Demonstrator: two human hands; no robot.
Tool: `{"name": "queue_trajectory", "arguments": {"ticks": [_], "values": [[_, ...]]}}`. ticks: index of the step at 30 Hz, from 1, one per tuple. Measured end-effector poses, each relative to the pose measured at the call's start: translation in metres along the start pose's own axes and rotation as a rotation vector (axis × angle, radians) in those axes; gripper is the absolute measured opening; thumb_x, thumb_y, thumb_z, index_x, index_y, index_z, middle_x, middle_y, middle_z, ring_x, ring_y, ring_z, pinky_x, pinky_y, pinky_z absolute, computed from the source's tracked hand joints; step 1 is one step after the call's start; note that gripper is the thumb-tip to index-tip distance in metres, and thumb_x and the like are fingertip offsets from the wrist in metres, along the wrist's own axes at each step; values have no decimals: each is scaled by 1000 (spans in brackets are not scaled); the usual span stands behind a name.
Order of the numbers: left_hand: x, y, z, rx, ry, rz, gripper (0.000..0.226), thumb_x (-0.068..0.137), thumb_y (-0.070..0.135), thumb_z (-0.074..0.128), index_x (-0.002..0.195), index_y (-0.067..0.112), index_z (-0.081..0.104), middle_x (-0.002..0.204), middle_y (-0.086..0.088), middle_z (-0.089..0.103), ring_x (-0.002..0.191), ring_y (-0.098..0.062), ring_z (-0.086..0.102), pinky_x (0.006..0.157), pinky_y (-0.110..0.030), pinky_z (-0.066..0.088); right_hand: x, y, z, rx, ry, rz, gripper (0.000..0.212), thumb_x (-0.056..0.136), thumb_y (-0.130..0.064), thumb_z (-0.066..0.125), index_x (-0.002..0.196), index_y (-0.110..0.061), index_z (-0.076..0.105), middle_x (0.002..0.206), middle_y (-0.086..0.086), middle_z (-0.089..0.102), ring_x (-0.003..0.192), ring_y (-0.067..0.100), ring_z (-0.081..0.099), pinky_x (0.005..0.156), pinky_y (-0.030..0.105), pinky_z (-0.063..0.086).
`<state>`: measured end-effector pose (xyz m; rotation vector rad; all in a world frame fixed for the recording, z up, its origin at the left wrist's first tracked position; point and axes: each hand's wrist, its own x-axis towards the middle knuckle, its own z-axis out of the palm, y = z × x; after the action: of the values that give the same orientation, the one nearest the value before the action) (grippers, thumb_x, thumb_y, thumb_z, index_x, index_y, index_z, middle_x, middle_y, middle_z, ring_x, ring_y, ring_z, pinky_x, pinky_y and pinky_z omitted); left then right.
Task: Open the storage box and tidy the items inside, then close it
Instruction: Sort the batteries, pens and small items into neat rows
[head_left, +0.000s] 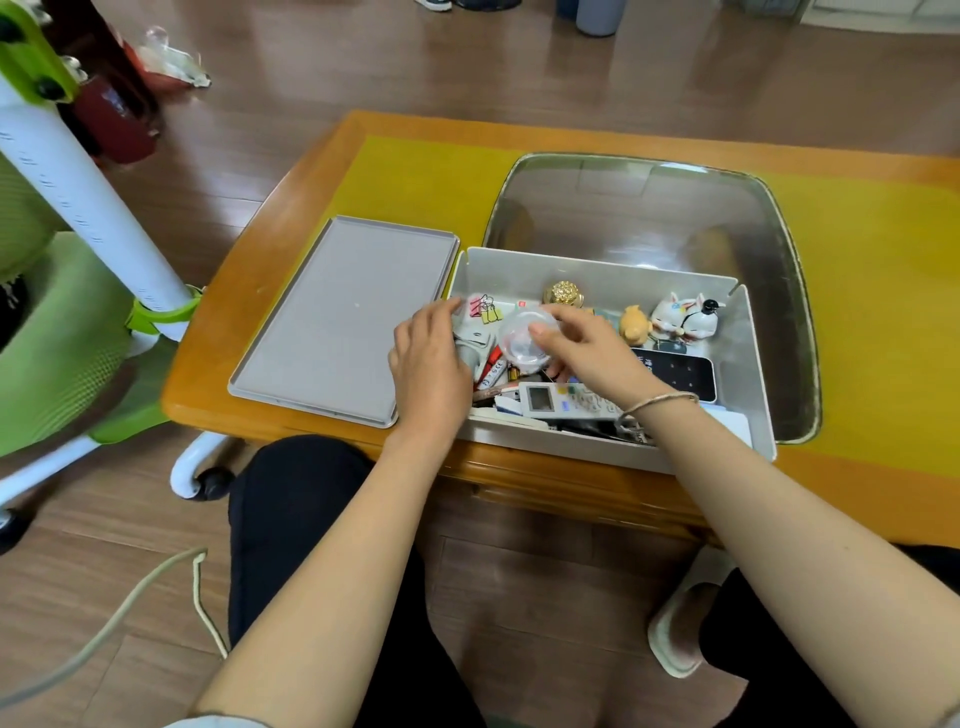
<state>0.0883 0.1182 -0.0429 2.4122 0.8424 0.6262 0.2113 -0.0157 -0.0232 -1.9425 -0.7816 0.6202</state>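
Head view: open grey rectangular plastic storage box (748, 364) on the wooden desk (291, 218), full of clutter; its flat grey lid (337, 317) lies just left. Right hand (587, 348): fingers pinch a small clear round plastic container (522, 340) above the contents. Left hand (428, 358): fingers curled into the box's left end; what they grip cannot be told.

My right hand (582, 343) pinches a small clear round container (522, 340) over the open storage box (748, 374); my left hand (428, 358) rests at its left edge, lid (337, 322) beside it.
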Motion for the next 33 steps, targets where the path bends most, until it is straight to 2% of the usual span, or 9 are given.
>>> {"name": "queue_trajectory", "arguments": {"ticks": [3, 5, 9, 15, 19, 21, 25, 29, 33], "values": [[-6, 9, -5, 143, 138, 137, 41, 93, 23, 45, 132, 15, 50, 140, -5, 48, 131, -24, 36, 104, -40, 25, -16, -1, -15, 243, -7, 37, 36, 94, -24, 55, 128, -14, 54, 101, 14, 64, 70, 21, 64, 65, 28, 58], [-14, 18, -8, 108, 172, 230, 40, 98, 34, 39, 132, 15, 50, 139, -3, 49, 132, -23, 36, 103, -40, 24, -25, -1, -21, 180, 5, 12, 39, 87, -19, 64, 125, -17, 55, 112, 13, 62, 83, 29, 66, 73, 30, 59], [-22, 39, -7, -258, -232, 301, 68, 91, 55, 47, 147, 22, 28, 148, 2, 36, 135, -12, 31, 108, -36, 33, -39, -4, -26, 238, 59, -110, 40, 78, 0, 72, 108, -20, 57, 112, 1, 61, 89, 8, 67, 71, 18, 54], [-15, 44, -3, -372, -310, 375, 62, 86, 17, 69, 141, 17, 41, 133, 0, 50, 120, -12, 48, 101, -34, 45, -53, -2, -33, 287, 37, -158, 53, 73, 17, 67, 106, -23, 59, 106, -14, 62, 102, 6, 64, 80, 19, 53], [-21, 44, 5, -430, -279, 279, 49, 85, 25, 70, 128, 17, 49, 122, 6, 55, 108, -5, 51, 92, -25, 48, -59, 1, -35, 306, 95, -117, 53, 82, 6, 64, 125, -22, 51, 112, -6, 62, 94, 6, 68, 76, 16, 53], [-24, 46, 9, -462, -224, 204, 47, 85, 28, 70, 124, 16, 49, 116, 8, 54, 99, -4, 53, 83, -13, 48, -61, 3, -35, 420, 103, -33, 47, 87, -7, 63, 130, -22, 47, 111, 1, 65, 94, 13, 69, 76, 26, 57], [-28, 52, 17, -407, -137, 167, 44, 84, 33, 71, 117, 14, 49, 106, 8, 52, 86, -9, 55, 70, -11, 47, -62, 2, -28, 390, -5, 49, 37, 87, -37, 58, 119, -17, 57, 100, 0, 72, 97, 15, 68, 76, 34, 58], [-33, 56, 22, -366, -115, 165, 47, 79, 38, 75, 109, 13, 48, 101, 5, 53, 84, -15, 55, 72, -23, 48, -58, -3, -20, 403, 88, 46, 23, 92, -31, 56, 106, -13, 61, 85, 9, 67, 84, 18, 70, 71, 40, 59], [-30, 54, 15, -380, -339, 200, 38, 83, 46, 66, 101, 25, 40, 120, 4, 54, 90, -5, 53, 74, -21, 48, -59, -2, -27, 479, 80, 121, 36, 92, -22, 58, 124, -7, 53, 96, 9, 61, 79, 18, 68, 65, 43, 59]]}}
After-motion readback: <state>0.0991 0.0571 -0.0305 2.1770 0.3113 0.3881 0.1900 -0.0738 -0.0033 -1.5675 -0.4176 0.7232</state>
